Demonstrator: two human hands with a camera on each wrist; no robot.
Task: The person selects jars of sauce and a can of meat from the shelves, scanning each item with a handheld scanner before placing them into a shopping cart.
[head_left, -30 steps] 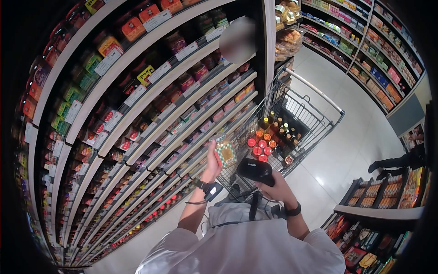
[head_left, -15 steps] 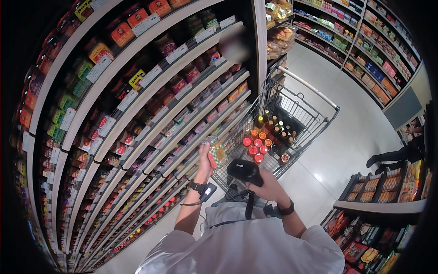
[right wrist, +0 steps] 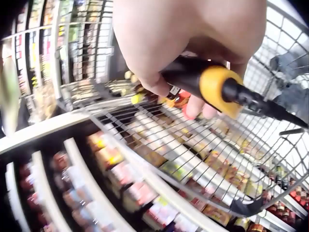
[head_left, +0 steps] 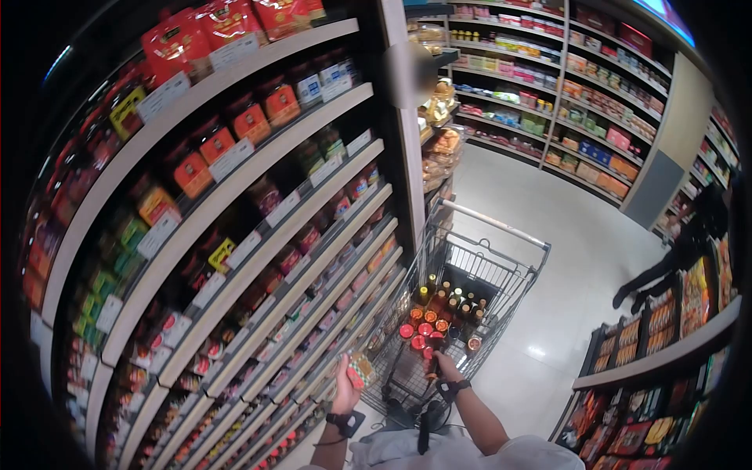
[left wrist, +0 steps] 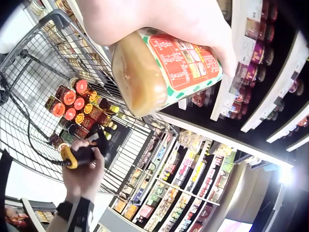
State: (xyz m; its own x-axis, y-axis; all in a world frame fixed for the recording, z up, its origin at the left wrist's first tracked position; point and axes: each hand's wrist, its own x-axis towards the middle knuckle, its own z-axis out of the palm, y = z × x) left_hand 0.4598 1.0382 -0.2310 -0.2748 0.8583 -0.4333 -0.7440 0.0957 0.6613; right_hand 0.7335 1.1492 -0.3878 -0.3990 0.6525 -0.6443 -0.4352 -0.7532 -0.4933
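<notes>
My left hand (head_left: 343,385) grips a jar (left wrist: 166,72) with a green-and-white checked label and a red panel, tilted beside the shelf. Its contents are amber-brown. My right hand (head_left: 445,366) holds a black handheld scanner (left wrist: 86,153) with a yellow ring (right wrist: 218,88) at the handle's end and a cable. The scanner is over the near side of the shopping cart (head_left: 495,225), apart from the jar. In the cart stand several red-lidded jars (head_left: 406,331) and dark bottles (head_left: 465,307).
Tall shelves (head_left: 258,160) packed with jars and packets run along my left, close to the left hand. Low shelves (head_left: 658,348) line the right side. Pale tiled floor (head_left: 540,313) lies beside the cart. A person in dark clothes (head_left: 680,258) stands at the far right.
The head view has tilted up, so the cart sits lower in it. My right hand and scanner have moved forward over the cart, away from the jar, which stays in my left hand.
</notes>
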